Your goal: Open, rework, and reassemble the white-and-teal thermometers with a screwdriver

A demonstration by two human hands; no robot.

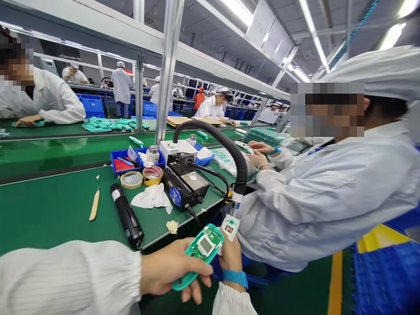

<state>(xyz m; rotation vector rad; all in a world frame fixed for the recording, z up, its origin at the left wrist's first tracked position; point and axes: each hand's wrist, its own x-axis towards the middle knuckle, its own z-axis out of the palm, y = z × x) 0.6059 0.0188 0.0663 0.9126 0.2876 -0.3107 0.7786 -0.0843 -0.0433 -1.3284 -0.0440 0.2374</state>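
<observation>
My left hand (173, 269) is closed on a teal plastic device shell (197, 256) with a green circuit board and a small grey screen in it, held off the bench's near edge. My right hand (231, 256), with a blue wrist strap (234, 277), rises behind the shell and pinches a small white part (230, 226) at its upper end. Both sleeves are white.
A green bench (52, 205) carries a soldering station (185, 181), a black fume hose (229, 151), a black cylindrical tool (127, 216), a white cloth (152, 197), small pots and blue trays (124, 162). A white-coated co-worker (328, 192) sits close on the right. Blue crates (387, 271) stand at the lower right.
</observation>
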